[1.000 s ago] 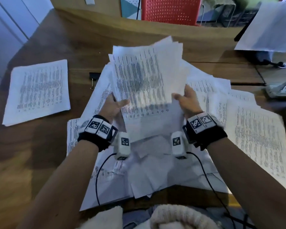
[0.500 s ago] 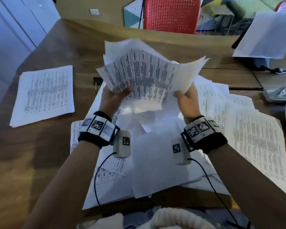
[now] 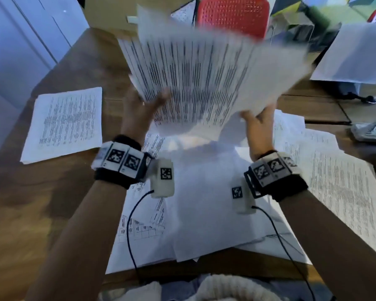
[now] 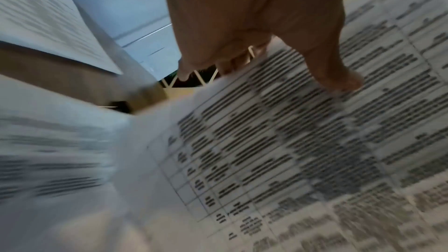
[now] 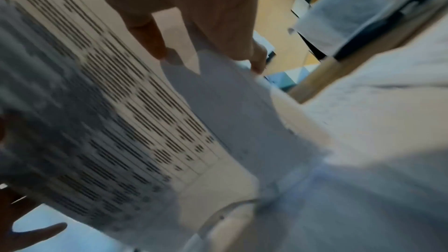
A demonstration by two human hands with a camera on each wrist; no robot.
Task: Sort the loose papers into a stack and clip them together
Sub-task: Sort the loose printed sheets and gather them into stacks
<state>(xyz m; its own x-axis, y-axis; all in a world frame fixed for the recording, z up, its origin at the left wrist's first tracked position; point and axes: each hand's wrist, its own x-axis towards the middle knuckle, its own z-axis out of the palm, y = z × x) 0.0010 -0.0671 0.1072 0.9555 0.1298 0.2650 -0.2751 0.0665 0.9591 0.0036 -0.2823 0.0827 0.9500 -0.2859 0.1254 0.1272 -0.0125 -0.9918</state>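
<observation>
The left hand (image 3: 142, 105) pinched the near-left edge of a sheaf of printed papers (image 3: 206, 83), thumb on top; the right hand (image 3: 258, 127) gripped its near-right corner. Raised above the wooden table (image 3: 41, 203), the sheaf tilted up, long axis running left to right, fanning away. Loose sheets (image 3: 204, 203) lay beneath; a separate sheet (image 3: 67, 124) lay left.

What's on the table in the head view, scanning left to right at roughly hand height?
Separate printed sheet → left hand → held bundle of papers → right hand → loose printed sheets spread on the table → grey power strip at the right edge.
</observation>
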